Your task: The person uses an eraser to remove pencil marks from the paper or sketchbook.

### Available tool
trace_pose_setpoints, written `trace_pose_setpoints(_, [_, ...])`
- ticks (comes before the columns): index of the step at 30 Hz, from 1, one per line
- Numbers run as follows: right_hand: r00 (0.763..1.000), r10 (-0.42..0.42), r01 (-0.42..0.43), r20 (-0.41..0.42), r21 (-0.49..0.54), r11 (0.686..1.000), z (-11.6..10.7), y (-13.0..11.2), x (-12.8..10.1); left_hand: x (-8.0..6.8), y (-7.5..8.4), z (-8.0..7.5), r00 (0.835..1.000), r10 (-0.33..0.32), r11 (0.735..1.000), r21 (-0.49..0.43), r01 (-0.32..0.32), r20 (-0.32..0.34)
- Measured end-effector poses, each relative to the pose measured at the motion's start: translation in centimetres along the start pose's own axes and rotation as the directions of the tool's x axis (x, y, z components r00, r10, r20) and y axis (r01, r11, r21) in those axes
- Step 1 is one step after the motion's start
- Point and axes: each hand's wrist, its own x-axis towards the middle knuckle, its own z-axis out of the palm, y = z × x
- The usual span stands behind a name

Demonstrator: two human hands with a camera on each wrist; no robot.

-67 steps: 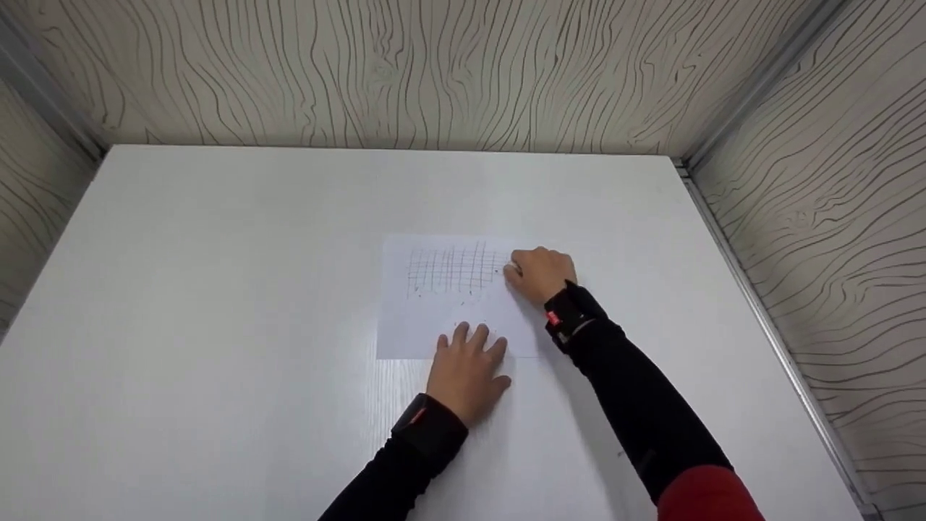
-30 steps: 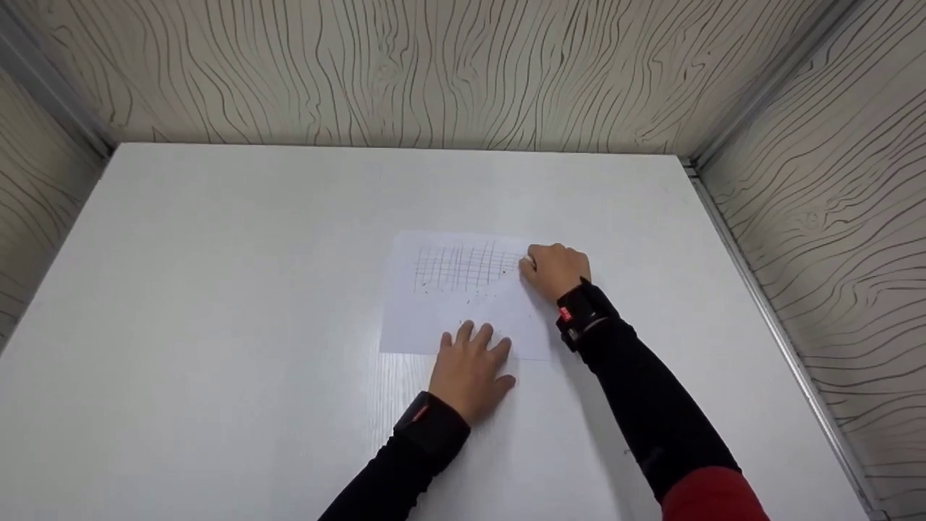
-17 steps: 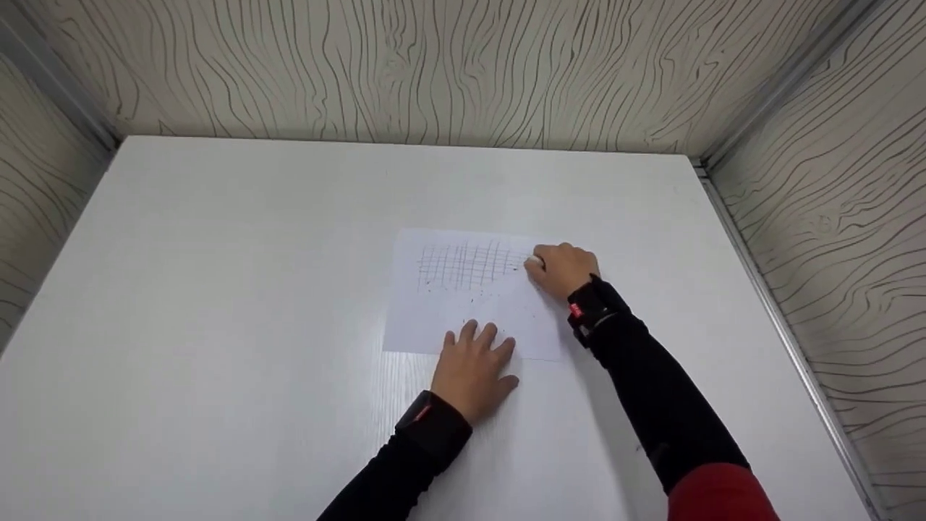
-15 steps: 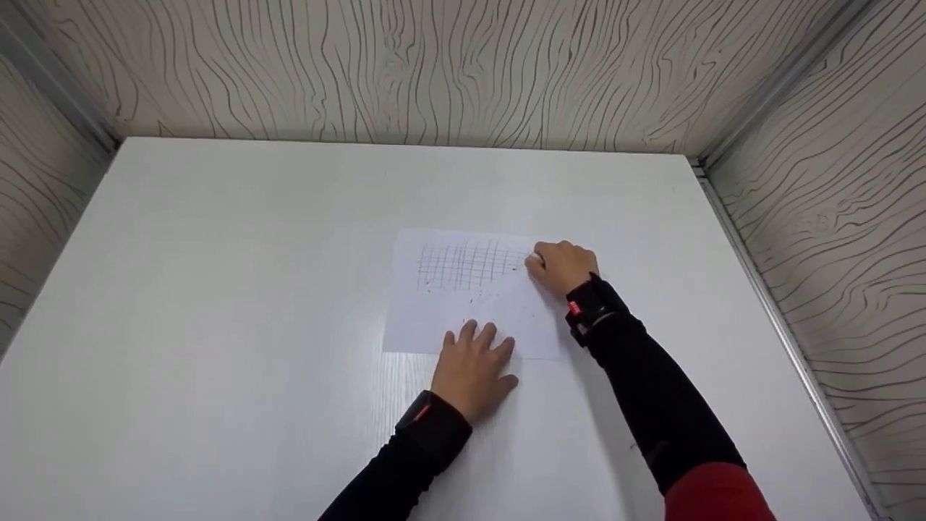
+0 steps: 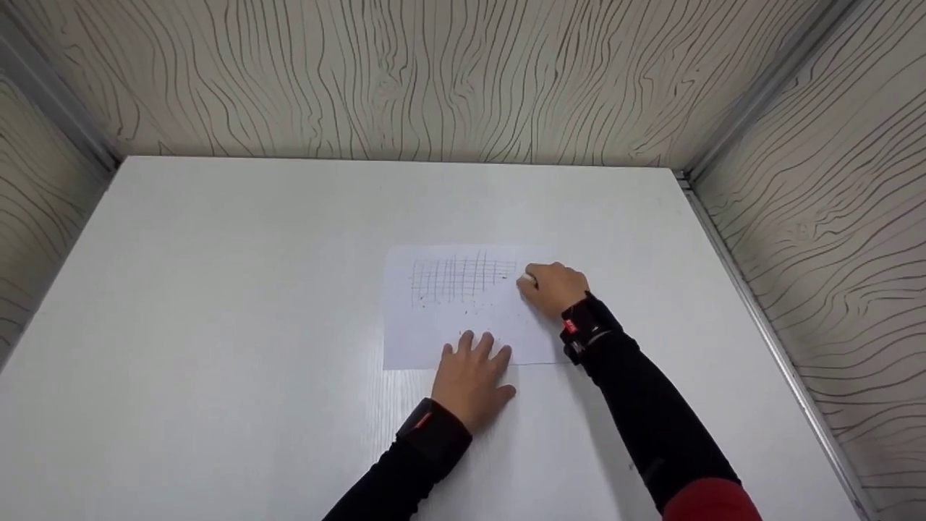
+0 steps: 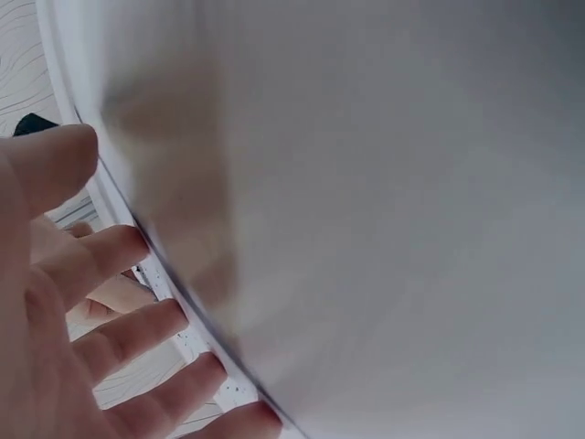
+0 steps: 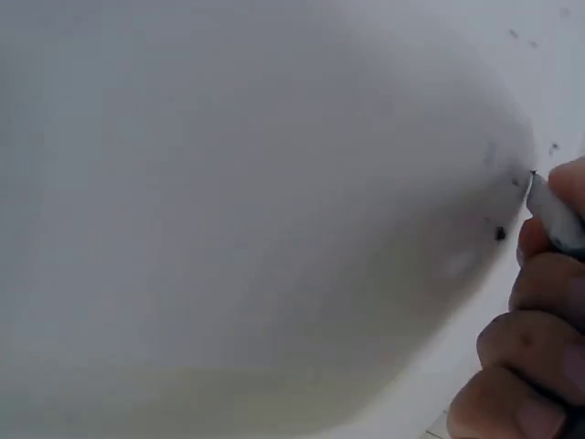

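A white sheet of paper (image 5: 412, 340) lies on the white table, with a hand-drawn grid of thin lines (image 5: 448, 281) on its upper part. My left hand (image 5: 470, 380) rests palm down with fingers spread over the sheet's near edge; in the left wrist view its fingertips (image 6: 169, 315) line up along that edge. At the grid's right end, my right hand (image 5: 555, 289) pinches a small white eraser (image 7: 556, 215) with a greyed, smudged tip. The eraser's tip is right at the paper, and the curled fingers hide the rest of it. Dark crumbs (image 7: 500, 234) lie close by.
More dark crumbs dot the sheet below the grid. The white table (image 5: 239, 289) stretches out around the paper. Wood-patterned panels (image 5: 405, 79) rise at the back and both sides. A small dark speck (image 5: 631, 467) lies beside the right forearm.
My right hand has shifted slightly right and towards me on the sheet, uncovering the grid's right end. The left hand stays in place. The head view has tilted a little.
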Motion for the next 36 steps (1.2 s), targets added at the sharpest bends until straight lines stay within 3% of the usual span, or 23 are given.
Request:
trace_pose_setpoints(9, [0.995, 0.070, -0.070, -0.073, 0.000, 0.998, -0.5, 0.3, 1.4, 0.0, 0.2, -0.2, 1.000, 0.020, 0.999, 0.028, -0.020, 0.015])
trace_pose_setpoints(17, [0.998, 0.061, -0.061, -0.017, -0.012, 0.998, -0.2, -0.8, 1.3, 0.1, 0.1, -0.2, 1.000, -0.002, 0.999, 0.048, 0.001, 0.021])
trace_pose_setpoints(25, [0.989, 0.092, -0.096, -0.115, -0.024, 0.995, -0.1, -0.5, 1.5, 0.1, 0.4, -0.1, 0.999, -0.004, 1.000, 0.027, 0.003, 0.054])
trace_pose_setpoints(30, [0.994, 0.081, -0.081, -0.070, 0.008, 0.997, -0.1, -1.3, 0.9, 0.7, 0.4, 0.1, 0.998, -0.026, 1.000, 0.017, 0.025, 0.049])
trace_pose_setpoints(36, [1.000, 0.008, -0.008, 0.022, -0.005, 1.000, 0.2, -2.5, -0.2, 1.1, 0.8, -0.2, 0.998, -0.059, 0.997, -0.041, 0.060, 0.028])
